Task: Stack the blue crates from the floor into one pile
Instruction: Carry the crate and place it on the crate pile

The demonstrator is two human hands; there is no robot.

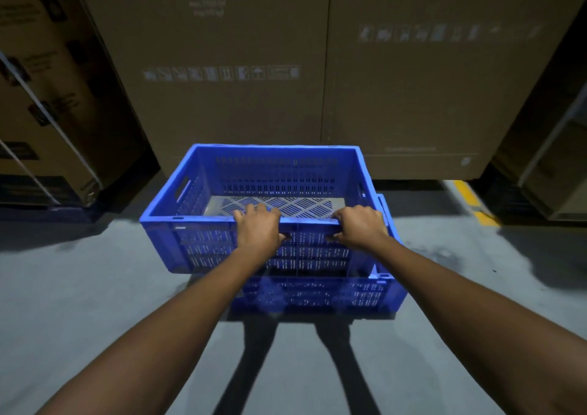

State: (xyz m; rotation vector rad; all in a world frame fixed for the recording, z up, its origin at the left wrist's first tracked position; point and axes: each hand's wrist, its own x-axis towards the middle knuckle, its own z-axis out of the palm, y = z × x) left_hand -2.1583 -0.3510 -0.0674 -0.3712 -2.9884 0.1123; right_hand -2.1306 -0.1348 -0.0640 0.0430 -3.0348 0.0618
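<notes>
The upper crate [254, 189] and lower crate [317, 297] at centre look like slotted blue moulded plastic, faintly glossy; the boxes [413, 90] across the top are matt brown cardboard; the floor [95, 287] is smooth grey concrete.

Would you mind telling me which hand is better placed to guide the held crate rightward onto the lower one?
Probably the right hand. It grips the upper crate rim nearest the lower crate, which sits offset to the right. The left hand holds mid-rim, farther from that side.
</notes>
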